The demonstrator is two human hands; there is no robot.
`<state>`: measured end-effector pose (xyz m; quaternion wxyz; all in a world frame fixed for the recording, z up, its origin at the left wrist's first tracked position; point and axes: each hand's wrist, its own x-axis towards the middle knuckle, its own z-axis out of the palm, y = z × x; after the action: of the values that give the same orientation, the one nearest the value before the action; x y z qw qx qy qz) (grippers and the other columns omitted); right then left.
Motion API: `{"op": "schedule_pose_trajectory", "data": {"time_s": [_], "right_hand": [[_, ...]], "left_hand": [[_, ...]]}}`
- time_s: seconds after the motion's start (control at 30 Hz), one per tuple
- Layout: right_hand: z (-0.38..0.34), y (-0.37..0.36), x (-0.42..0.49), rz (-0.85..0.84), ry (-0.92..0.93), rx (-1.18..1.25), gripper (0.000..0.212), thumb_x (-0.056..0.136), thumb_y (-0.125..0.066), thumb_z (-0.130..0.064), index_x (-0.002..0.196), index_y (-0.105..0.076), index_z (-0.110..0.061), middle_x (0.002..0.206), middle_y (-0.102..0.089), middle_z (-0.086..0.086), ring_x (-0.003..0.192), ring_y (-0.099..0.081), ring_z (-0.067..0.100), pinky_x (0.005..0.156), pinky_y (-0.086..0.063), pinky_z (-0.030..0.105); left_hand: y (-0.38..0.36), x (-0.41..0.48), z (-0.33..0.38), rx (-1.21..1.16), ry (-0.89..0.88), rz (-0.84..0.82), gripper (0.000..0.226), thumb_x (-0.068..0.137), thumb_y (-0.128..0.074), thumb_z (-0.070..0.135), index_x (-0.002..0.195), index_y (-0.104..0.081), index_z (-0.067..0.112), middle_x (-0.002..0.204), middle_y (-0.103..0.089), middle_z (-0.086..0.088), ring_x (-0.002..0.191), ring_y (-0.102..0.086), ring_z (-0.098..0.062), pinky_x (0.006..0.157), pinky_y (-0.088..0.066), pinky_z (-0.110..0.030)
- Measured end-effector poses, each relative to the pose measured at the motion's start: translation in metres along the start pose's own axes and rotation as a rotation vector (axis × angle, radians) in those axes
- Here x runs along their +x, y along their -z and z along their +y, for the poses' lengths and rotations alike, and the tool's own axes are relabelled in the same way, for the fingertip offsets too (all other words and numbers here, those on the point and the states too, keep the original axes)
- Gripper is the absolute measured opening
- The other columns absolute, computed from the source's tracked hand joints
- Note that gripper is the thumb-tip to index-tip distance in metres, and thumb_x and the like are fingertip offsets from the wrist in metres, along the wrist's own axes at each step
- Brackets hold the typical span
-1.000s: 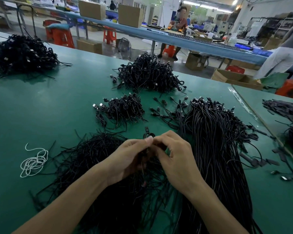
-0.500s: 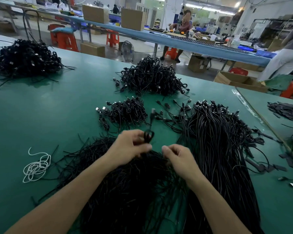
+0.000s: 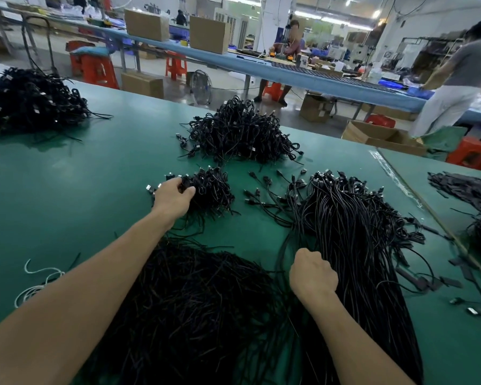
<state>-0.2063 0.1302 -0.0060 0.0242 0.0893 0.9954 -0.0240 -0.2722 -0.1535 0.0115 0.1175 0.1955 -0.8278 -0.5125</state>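
Bundling of cables is judged to be between two rounds; nearest, one heap of black ties [image 3: 192, 315] is spread on the green tabletop [image 3: 67, 190], with one white cord [image 3: 36, 284] coiled to its left; the right hand [image 3: 313, 276] is set at the near left edge of the one sheaf of loose cables [image 3: 358, 245], its fingers curled tight, seemingly round a strand or two; farther on, the left hand [image 3: 172, 197] is laid on the small pile [image 3: 211, 190] of tied cables; its fingers are sunk among the coils, so whether anything is gripped cannot be told; a finished bundle is judged to be set down there; next, one strand is to be drawn clear of the sheaf and met by the left hand for coiling; tied piles are counted as three: the small one, a large pile [image 3: 239, 132] beyond it, and a far pile [image 3: 28, 101] at the left.
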Motion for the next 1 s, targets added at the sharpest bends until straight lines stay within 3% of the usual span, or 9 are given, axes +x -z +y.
{"op": "schedule_pose_trajectory", "data": {"time_s": [0.07,0.17,0.3,0.37,0.5,0.63,0.8,0.9,1.0], "right_hand": [[0.003,0.003,0.001,0.007,0.000,0.042,0.001,0.096,-0.048,-0.012,0.096,-0.048,-0.011,0.075,-0.040,-0.002,0.063,-0.046,0.017,0.051,-0.035,0.030],[0.009,0.010,0.008,-0.031,-0.037,0.287,0.006,0.097,-0.044,-0.007,0.092,-0.046,-0.010,0.077,-0.043,0.004,0.065,-0.047,0.021,0.056,-0.036,0.031],[0.015,0.032,0.005,-0.108,-0.089,0.938,0.019,0.103,-0.038,-0.008,0.099,-0.056,-0.011,0.070,-0.044,0.006,0.059,-0.039,0.018,0.055,-0.037,0.035],[0.010,0.045,-0.009,-0.070,0.012,0.967,0.022,0.104,-0.041,-0.018,0.094,-0.060,-0.011,0.067,-0.047,0.004,0.059,-0.039,0.018,0.056,-0.034,0.034],[-0.008,0.074,-0.050,0.066,0.345,0.934,0.030,0.097,-0.058,-0.035,0.080,-0.072,-0.015,0.055,-0.058,-0.008,0.050,-0.048,0.013,0.053,-0.041,0.029],[-0.011,0.096,-0.084,-0.106,0.620,1.139,0.021,0.098,-0.060,-0.023,0.082,-0.074,-0.022,0.050,-0.059,-0.018,0.044,-0.052,-0.002,0.046,-0.039,0.007],[0.017,0.087,-0.067,0.214,0.295,1.089,0.027,0.101,-0.051,-0.035,0.087,-0.070,-0.021,0.045,-0.049,-0.011,0.044,-0.038,0.006,0.051,-0.039,0.027],[0.040,0.077,-0.048,0.343,0.069,1.136,0.033,0.104,-0.043,-0.037,0.095,-0.066,-0.016,0.040,-0.037,-0.012,0.033,-0.026,0.004,0.040,-0.026,0.022],[0.060,0.067,-0.036,0.332,0.089,0.806,0.033,0.104,-0.046,-0.036,0.090,-0.067,-0.015,0.048,-0.046,-0.007,0.033,-0.035,0.005,0.038,-0.026,0.019]], "left_hand": [[0.000,-0.007,-0.001,0.065,-0.050,0.008,0.055,0.098,-0.060,0.013,0.149,-0.041,0.007,0.131,-0.057,-0.004,0.098,-0.058,-0.011,0.088,-0.041,-0.015],[-0.001,-0.024,-0.003,0.157,-0.157,0.117,0.046,0.093,-0.061,0.005,0.137,-0.055,0.014,0.140,-0.046,-0.012,0.129,-0.043,-0.026,0.107,-0.034,-0.030],[-0.014,-0.062,0.006,0.089,-0.374,-0.043,0.027,0.091,-0.060,-0.003,0.107,-0.068,0.017,0.106,-0.062,0.000,0.100,-0.061,-0.017,0.091,-0.051,-0.021],[-0.023,-0.084,0.013,0.081,-0.489,-0.229,0.031,0.090,-0.064,0.000,0.116,-0.065,0.018,0.101,-0.063,0.008,0.101,-0.063,-0.014,0.088,-0.052,-0.017],[-0.043,-0.113,0.025,0.189,-0.674,-0.460,0.068,0.089,-0.072,0.024,0.147,-0.039,0.039,0.136,-0.053,0.008,0.126,-0.044,-0.009,0.109,-0.032,-0.027],[-0.051,-0.128,0.028,0.027,-0.718,-0.504,0.031,0.096,-0.053,0.005,0.120,-0.066,0.019,0.117,-0.059,0.010,0.112,-0.049,-0.004,0.097,-0.037,-0.015],[-0.032,-0.124,0.023,-0.166,-0.475,-0.140,0.032,0.101,-0.053,0.029,0.084,-0.068,0.008,0.074,-0.065,0.007,0.064,-0.060,-0.013,0.062,-0.051,-0.024],[-0.015,-0.121,0.023,-0.095,-0.615,-0.023,0.025,0.090,-0.067,0.038,0.079,-0.068,0.016,0.060,-0.056,0.006,0.050,-0.044,-0.009,0.051,-0.043,-0.029],[0.000,-0.126,0.026,0.118,-0.748,-0.060,0.034,0.082,-0.065,0.060,0.075,-0.068,0.027,0.062,-0.063,0.010,0.052,-0.051,-0.004,0.052,-0.043,-0.024]]}}
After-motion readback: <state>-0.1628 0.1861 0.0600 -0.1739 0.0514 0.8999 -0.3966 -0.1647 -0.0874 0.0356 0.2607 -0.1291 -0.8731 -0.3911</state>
